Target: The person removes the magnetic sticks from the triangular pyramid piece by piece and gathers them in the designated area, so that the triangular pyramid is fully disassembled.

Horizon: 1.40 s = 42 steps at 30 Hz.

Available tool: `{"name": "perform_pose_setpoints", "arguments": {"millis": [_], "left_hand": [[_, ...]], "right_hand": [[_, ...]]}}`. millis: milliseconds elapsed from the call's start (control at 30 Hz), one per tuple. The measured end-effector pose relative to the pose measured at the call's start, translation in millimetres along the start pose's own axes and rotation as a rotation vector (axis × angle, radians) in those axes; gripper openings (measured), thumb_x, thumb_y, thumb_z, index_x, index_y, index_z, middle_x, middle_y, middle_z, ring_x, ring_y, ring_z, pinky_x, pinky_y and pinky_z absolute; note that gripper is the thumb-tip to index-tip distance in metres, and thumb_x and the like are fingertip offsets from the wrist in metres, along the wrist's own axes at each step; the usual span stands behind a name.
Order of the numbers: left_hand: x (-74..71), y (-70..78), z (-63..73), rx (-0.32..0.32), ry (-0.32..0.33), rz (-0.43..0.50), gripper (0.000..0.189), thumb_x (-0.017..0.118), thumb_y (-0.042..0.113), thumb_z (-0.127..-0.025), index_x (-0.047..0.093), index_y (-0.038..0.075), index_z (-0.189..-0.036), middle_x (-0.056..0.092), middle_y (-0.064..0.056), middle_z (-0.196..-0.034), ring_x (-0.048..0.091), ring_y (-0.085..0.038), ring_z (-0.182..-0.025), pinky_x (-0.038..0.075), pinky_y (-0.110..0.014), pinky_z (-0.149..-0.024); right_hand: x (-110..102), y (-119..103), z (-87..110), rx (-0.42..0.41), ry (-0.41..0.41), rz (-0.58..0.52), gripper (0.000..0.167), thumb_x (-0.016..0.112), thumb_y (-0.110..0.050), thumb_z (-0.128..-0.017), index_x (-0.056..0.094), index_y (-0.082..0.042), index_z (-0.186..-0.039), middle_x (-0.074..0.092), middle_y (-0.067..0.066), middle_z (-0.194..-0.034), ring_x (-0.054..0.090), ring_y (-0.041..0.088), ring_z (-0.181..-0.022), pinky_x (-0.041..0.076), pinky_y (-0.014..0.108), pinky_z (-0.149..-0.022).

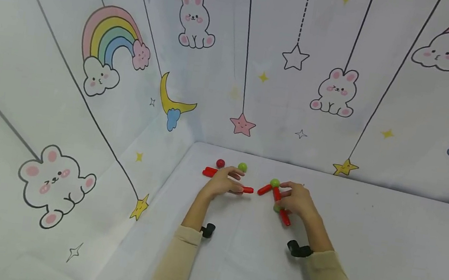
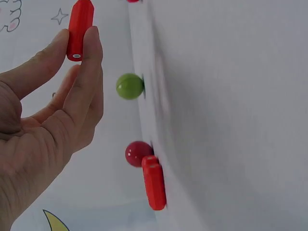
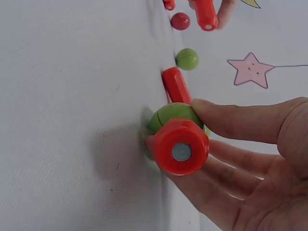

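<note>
We have a chain (image 1: 276, 193) of red rods and green balls on the table (image 1: 242, 260). Our right hand (image 1: 298, 201) grips it, thumb and fingers on its near ball (image 3: 173, 114); the near rod (image 1: 285, 218) juts towards us from there. At the chain's far end is the far ball (image 1: 275, 183), and a side rod (image 1: 264, 189) angles off left, seemingly meeting it. Left of the chain, our left hand (image 1: 222, 182) pinches a single rod (image 2: 80, 31) above the table. Beyond, also left of the chain, sits a loose green ball (image 1: 242, 166); farther left, a red ball (image 1: 220, 163) and more rods (image 1: 209, 172) lie close together.
</note>
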<state>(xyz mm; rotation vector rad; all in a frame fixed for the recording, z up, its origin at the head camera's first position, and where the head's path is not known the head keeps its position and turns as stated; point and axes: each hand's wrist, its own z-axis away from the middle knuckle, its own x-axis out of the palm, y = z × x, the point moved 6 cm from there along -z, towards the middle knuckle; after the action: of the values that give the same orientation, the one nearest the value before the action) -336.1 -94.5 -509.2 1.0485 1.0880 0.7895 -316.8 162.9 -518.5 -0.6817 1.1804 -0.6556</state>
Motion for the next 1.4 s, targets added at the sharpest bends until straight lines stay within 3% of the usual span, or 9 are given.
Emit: {"name": "perform_pose_setpoints", "arguments": {"millis": [167, 400, 500, 900, 1233, 1400], "left_hand": [[-28.1, -7.8, 1.1, -0.011, 0.035, 0.030, 0.055, 0.081, -0.001, -0.087, 0.060, -0.002, -0.138, 0.055, -0.031, -0.139, 0.072, -0.025, -0.099, 0.061, -0.034, -0.085], [-65.7, -25.4, 9.1, -0.062, 0.155, -0.065, 0.054, 0.081, 0.007, -0.088, 0.061, 0.001, -0.138, 0.061, -0.024, -0.135, 0.063, -0.031, -0.111, 0.059, -0.036, -0.090], [-76.6, -32.8, 11.1, -0.089, 0.177, -0.078, 0.052, 0.081, 0.007, -0.089, 0.062, 0.003, -0.138, 0.062, -0.022, -0.133, 0.061, -0.032, -0.114, 0.059, -0.037, -0.091], [-105.8, -53.9, 9.0, -0.173, 0.239, -0.127, 0.056, 0.080, 0.009, -0.089, 0.060, 0.004, -0.141, 0.062, -0.021, -0.136, 0.060, -0.035, -0.119, 0.057, -0.042, -0.098], [-122.6, -60.3, 4.9, -0.262, 0.233, -0.204, 0.054, 0.080, 0.010, -0.091, 0.058, 0.003, -0.140, 0.061, -0.021, -0.130, 0.058, -0.032, -0.113, 0.052, -0.043, -0.104], [-124.6, -61.5, 1.3, -0.269, 0.225, -0.123, 0.057, 0.080, 0.002, -0.089, 0.056, -0.001, -0.141, 0.057, -0.024, -0.128, 0.064, -0.029, -0.102, 0.059, -0.036, -0.094]], "right_hand": [[-1.0, 4.8, -3.2, 0.008, -0.015, -0.025, 0.065, 0.081, -0.005, -0.087, 0.054, 0.001, -0.145, 0.067, 0.025, -0.126, 0.071, 0.029, -0.094, 0.063, 0.038, -0.070], [-3.3, 5.9, -5.7, 0.019, -0.017, -0.035, 0.065, 0.081, -0.006, -0.087, 0.053, 0.002, -0.145, 0.067, 0.025, -0.126, 0.070, 0.032, -0.099, 0.064, 0.038, -0.072], [-4.6, 6.8, -5.6, 0.020, -0.020, -0.043, 0.067, 0.082, -0.006, -0.087, 0.052, 0.002, -0.146, 0.068, 0.026, -0.125, 0.071, 0.033, -0.100, 0.064, 0.038, -0.073], [-5.7, 6.9, -3.9, 0.030, -0.023, -0.052, 0.069, 0.084, -0.005, -0.086, 0.052, 0.003, -0.146, 0.067, 0.026, -0.126, 0.070, 0.033, -0.100, 0.064, 0.038, -0.073], [-0.9, 3.9, -0.7, 0.014, -0.013, -0.053, 0.063, 0.084, -0.004, -0.085, 0.057, 0.003, -0.142, 0.068, 0.025, -0.124, 0.070, 0.032, -0.098, 0.064, 0.037, -0.071], [-2.6, 3.1, -0.2, 0.002, -0.006, -0.041, 0.062, 0.083, -0.004, -0.085, 0.058, 0.003, -0.141, 0.069, 0.024, -0.123, 0.070, 0.032, -0.098, 0.064, 0.037, -0.071]]}}
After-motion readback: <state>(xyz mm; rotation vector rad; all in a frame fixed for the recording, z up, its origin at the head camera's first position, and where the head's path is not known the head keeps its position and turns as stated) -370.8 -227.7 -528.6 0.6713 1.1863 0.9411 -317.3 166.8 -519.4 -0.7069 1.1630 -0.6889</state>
